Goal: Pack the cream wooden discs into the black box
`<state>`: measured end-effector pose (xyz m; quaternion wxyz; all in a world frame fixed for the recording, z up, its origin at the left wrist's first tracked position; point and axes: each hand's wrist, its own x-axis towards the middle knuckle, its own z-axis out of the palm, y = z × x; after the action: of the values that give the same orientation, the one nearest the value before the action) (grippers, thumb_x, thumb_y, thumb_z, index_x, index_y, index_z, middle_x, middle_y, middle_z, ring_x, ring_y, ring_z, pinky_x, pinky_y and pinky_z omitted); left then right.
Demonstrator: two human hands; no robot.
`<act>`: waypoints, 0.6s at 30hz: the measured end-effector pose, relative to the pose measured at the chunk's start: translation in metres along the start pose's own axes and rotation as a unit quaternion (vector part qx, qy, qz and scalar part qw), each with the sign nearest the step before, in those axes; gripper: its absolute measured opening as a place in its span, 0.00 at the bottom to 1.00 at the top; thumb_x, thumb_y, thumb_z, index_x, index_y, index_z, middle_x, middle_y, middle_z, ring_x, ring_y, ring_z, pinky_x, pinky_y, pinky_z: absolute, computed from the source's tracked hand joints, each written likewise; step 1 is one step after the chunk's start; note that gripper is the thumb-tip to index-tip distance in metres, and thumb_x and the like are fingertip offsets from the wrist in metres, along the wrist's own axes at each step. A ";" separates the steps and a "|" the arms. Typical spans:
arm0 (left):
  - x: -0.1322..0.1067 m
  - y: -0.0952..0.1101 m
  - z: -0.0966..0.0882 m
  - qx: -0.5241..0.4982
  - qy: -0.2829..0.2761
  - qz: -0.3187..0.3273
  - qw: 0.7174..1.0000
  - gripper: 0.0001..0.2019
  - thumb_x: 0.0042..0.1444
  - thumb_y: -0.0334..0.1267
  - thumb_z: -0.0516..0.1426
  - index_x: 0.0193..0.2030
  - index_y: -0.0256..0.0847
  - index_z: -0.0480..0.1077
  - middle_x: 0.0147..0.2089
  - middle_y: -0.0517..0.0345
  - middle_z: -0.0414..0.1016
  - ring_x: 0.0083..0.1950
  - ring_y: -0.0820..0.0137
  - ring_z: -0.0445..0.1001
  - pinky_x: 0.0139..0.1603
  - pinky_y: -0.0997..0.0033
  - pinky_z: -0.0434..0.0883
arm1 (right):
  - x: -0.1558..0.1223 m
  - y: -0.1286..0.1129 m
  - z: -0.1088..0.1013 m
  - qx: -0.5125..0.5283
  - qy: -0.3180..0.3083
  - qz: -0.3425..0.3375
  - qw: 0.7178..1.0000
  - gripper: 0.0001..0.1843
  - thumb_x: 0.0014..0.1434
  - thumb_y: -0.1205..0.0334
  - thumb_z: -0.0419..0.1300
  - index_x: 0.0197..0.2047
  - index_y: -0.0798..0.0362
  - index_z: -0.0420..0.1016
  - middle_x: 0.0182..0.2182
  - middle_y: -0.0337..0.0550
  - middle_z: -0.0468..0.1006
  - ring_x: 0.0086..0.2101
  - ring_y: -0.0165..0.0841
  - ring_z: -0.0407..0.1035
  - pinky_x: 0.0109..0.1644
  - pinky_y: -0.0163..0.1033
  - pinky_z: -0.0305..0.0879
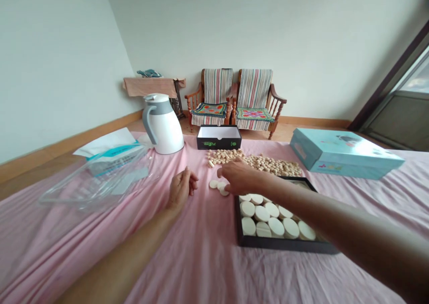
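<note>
My left hand (181,188) rests on the pink cloth with loosely bent fingers slightly apart and nothing visible in them. Just to its right lie a few flat white discs (213,184). Over these discs reaches my right hand (238,175), its thumb and forefinger apart beside them; its other fingers are partly hidden. Small beige knobbly pieces (275,164) are heaped behind the right hand. Under my right forearm stands a shallow black box (288,242) holding rows of thick round white discs (262,213); the forearm covers part of it.
A white and grey jug (169,132) stands left of an open black box (218,143). Clear plastic packaging (97,185) and a tissue pack (115,154) lie at left. A light-blue box (348,154) sits at right. Two wooden chairs (254,94) stand beyond.
</note>
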<state>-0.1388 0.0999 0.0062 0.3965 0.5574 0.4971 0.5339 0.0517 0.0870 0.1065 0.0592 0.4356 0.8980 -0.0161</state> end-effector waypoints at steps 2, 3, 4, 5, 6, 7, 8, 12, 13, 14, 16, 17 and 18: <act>0.000 0.001 0.000 0.000 -0.010 0.006 1.000 0.26 0.58 0.59 0.47 0.25 0.37 0.67 0.17 0.62 0.65 0.14 0.78 0.61 0.15 0.78 0.57 | 0.013 -0.009 -0.001 -0.034 -0.062 0.011 0.997 0.19 0.48 0.65 0.61 0.45 0.59 0.75 0.45 0.55 0.78 0.47 0.45 0.70 0.53 0.51 0.58; 0.000 0.001 0.000 0.002 -0.015 0.006 1.000 0.26 0.58 0.59 0.47 0.25 0.37 0.67 0.16 0.62 0.65 0.14 0.77 0.61 0.15 0.78 0.57 | 0.018 -0.013 0.000 -0.042 -0.082 0.018 0.996 0.19 0.47 0.65 0.61 0.45 0.59 0.75 0.44 0.55 0.78 0.46 0.45 0.70 0.53 0.51 0.59; 0.000 0.001 0.000 0.004 -0.018 0.006 1.000 0.27 0.58 0.60 0.47 0.25 0.37 0.67 0.16 0.61 0.65 0.14 0.77 0.61 0.15 0.78 0.57 | 0.021 -0.015 0.002 -0.047 -0.092 0.024 0.994 0.19 0.46 0.66 0.61 0.44 0.59 0.75 0.44 0.56 0.78 0.46 0.45 0.70 0.53 0.51 0.59; 0.000 0.001 0.000 0.006 -0.021 0.006 1.000 0.27 0.58 0.60 0.46 0.25 0.37 0.67 0.16 0.61 0.65 0.14 0.77 0.61 0.14 0.78 0.57 | 0.023 -0.017 0.005 -0.049 -0.096 0.028 0.994 0.19 0.45 0.67 0.61 0.44 0.59 0.76 0.44 0.56 0.78 0.46 0.45 0.70 0.53 0.51 0.59; 0.000 0.001 0.000 0.007 -0.022 0.006 1.000 0.27 0.58 0.60 0.46 0.25 0.37 0.67 0.16 0.61 0.66 0.13 0.77 0.61 0.14 0.77 0.57 | 0.025 -0.019 0.008 -0.050 -0.095 0.031 0.994 0.19 0.45 0.68 0.61 0.44 0.60 0.76 0.44 0.57 0.78 0.46 0.45 0.71 0.52 0.51 0.60; 0.001 0.000 0.000 0.008 -0.023 0.006 1.000 0.27 0.58 0.60 0.46 0.25 0.37 0.67 0.16 0.61 0.66 0.13 0.77 0.61 0.14 0.77 0.57 | 0.026 -0.020 0.012 -0.049 -0.092 0.034 0.994 0.19 0.46 0.69 0.60 0.44 0.60 0.76 0.44 0.58 0.78 0.46 0.45 0.71 0.51 0.50 0.61; 0.001 0.000 0.000 0.008 -0.024 0.005 1.000 0.27 0.58 0.60 0.46 0.25 0.37 0.67 0.16 0.61 0.66 0.13 0.77 0.61 0.14 0.77 0.57 | 0.026 -0.020 0.016 -0.048 -0.090 0.038 0.994 0.19 0.47 0.69 0.60 0.44 0.59 0.76 0.44 0.59 0.78 0.46 0.45 0.71 0.51 0.50 0.62; 0.001 -0.001 0.001 0.005 -0.029 0.006 1.000 0.26 0.57 0.60 0.48 0.25 0.37 0.66 0.16 0.61 0.66 0.13 0.77 0.62 0.14 0.77 0.57 | 0.024 -0.022 0.026 -0.041 -0.076 0.056 0.995 0.19 0.50 0.68 0.58 0.47 0.57 0.76 0.45 0.60 0.77 0.47 0.45 0.71 0.49 0.49 0.64; 0.002 -0.001 0.001 0.006 -0.031 0.008 0.999 0.26 0.57 0.60 0.49 0.25 0.37 0.66 0.16 0.61 0.66 0.14 0.77 0.62 0.14 0.77 0.58 | 0.024 -0.023 0.027 -0.038 -0.073 0.060 0.995 0.19 0.50 0.67 0.58 0.47 0.56 0.76 0.46 0.60 0.77 0.47 0.45 0.71 0.48 0.49 0.65; 0.002 -0.001 0.000 0.008 -0.033 0.010 0.999 0.25 0.57 0.59 0.49 0.25 0.37 0.67 0.16 0.61 0.66 0.14 0.77 0.62 0.15 0.77 0.58 | 0.023 -0.023 0.027 -0.036 -0.070 0.064 0.995 0.19 0.51 0.67 0.58 0.48 0.56 0.75 0.46 0.60 0.77 0.47 0.45 0.71 0.47 0.49 0.66; 0.003 -0.002 0.000 0.015 -0.037 0.013 0.999 0.25 0.57 0.59 0.49 0.26 0.37 0.67 0.17 0.61 0.67 0.14 0.77 0.63 0.15 0.77 0.58 | 0.022 -0.024 0.027 -0.031 -0.063 0.070 0.995 0.19 0.52 0.67 0.57 0.48 0.57 0.75 0.46 0.61 0.77 0.47 0.45 0.71 0.46 0.47 0.67; 0.003 -0.003 0.000 0.019 -0.039 0.014 0.999 0.25 0.58 0.58 0.48 0.26 0.37 0.67 0.17 0.61 0.67 0.14 0.77 0.63 0.15 0.78 0.58 | 0.022 -0.024 0.027 -0.028 -0.059 0.071 0.995 0.19 0.52 0.67 0.57 0.49 0.58 0.75 0.45 0.61 0.76 0.47 0.45 0.71 0.46 0.47 0.68; 0.003 -0.004 -0.001 0.023 -0.040 0.015 0.999 0.25 0.58 0.58 0.48 0.27 0.36 0.67 0.17 0.61 0.67 0.14 0.77 0.63 0.15 0.78 0.58 | 0.022 -0.024 0.027 -0.025 -0.057 0.072 0.995 0.19 0.52 0.67 0.57 0.48 0.59 0.75 0.45 0.62 0.76 0.47 0.45 0.71 0.45 0.46 0.68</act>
<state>-0.1403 0.1037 0.0035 0.3957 0.5946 0.4843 0.5053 0.0218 0.0870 0.0768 0.1220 0.4960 0.8596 -0.0136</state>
